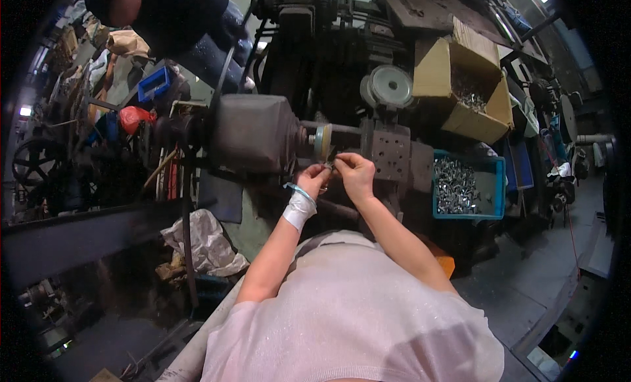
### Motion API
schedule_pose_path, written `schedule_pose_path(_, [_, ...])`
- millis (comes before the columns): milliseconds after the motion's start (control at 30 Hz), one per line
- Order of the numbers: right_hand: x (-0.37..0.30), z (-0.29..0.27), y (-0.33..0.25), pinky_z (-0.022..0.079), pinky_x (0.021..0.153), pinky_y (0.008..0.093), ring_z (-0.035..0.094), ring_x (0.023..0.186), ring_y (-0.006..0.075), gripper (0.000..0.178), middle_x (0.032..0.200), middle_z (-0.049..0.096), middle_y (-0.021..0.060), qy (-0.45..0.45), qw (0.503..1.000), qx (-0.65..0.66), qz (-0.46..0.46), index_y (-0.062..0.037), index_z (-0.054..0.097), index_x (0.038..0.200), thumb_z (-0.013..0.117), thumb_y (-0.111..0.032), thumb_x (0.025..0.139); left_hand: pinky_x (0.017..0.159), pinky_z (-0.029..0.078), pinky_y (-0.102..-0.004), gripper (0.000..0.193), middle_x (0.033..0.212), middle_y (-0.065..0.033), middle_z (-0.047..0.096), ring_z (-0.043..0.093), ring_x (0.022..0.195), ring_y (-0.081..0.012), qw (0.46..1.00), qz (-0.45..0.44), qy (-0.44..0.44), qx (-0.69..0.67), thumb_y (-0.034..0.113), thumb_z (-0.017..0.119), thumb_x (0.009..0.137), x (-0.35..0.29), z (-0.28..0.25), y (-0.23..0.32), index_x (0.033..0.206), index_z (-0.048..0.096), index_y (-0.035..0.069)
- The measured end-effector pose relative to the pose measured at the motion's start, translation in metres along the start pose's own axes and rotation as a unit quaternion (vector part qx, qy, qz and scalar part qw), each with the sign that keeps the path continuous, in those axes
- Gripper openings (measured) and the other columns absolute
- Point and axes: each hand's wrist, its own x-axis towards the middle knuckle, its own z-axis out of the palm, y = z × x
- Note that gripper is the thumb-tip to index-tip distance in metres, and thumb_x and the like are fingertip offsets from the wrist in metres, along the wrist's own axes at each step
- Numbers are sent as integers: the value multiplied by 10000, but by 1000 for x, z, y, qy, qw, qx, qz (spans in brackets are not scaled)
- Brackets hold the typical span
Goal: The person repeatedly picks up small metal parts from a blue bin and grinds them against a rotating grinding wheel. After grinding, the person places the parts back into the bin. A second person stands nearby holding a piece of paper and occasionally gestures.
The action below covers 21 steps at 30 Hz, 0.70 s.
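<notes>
My left hand [313, 179], with a white wrap round its wrist, is closed in a pinch just in front of a machine wheel [322, 143]. Beside it my right hand [355, 176] pinches too, thumb and forefinger together. Between the fingertips of both hands is a small metal piece [329, 165], mostly covered by the fingers. The wheel has a pale, yellowish rim and sits on a shaft out of a dark machine housing [253, 132]. Whether the piece touches the wheel I cannot tell.
At the right a teal bin [502, 188] holds many shiny metal parts [455, 185]. Behind it an open cardboard box [430, 70] contains more small parts. A drilled metal block [392, 155] stands right of the wheel. Another person [190, 21] is at the upper left.
</notes>
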Motion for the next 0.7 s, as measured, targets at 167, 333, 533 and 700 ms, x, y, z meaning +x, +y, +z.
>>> schedule_pose_path(167, [-15, -23, -28, 450, 485, 227, 524, 526, 103, 82, 647, 546, 13, -108, 931, 301, 176, -14, 566, 784, 592, -78, 739, 466, 349, -188, 220, 703, -10, 538, 443, 547, -62, 988, 26, 25, -153, 213, 426, 888, -29, 8, 16, 926, 534, 25])
schedule_pose_path(333, [-24, -21, -19, 393, 440, 225, 496, 547, 82, 150, 635, 523, 9, -193, 937, 157, 245, -22, 564, 740, 636, -151, 724, 458, 348, -197, 330, 711, -32, 519, 438, 540, -77, 969, 78, 78, -222, 276, 348, 913, -33, 16, 21, 951, 512, -8])
schedule_pose_path(533, [-41, -1, -5, 413, 535, 221, 512, 588, 85, 178, 650, 591, 56, -131, 991, 25, 6, 38, 600, 785, 640, -123, 718, 496, 362, -175, 343, 767, -11, 536, 427, 584, -42, 976, 119, 93, -155, 310, 439, 880, -34, 17, 10, 1001, 523, 0])
schedule_pose_path(700, [-26, -16, -10, 427, 579, 257, 543, 620, 115, 137, 674, 606, 92, -89, 994, -67, 0, 25, 607, 800, 614, -71, 703, 597, 429, -203, 244, 857, -18, 559, 530, 712, -87, 996, 60, 40, -43, 178, 541, 833, -43, 6, 20, 1021, 527, 24])
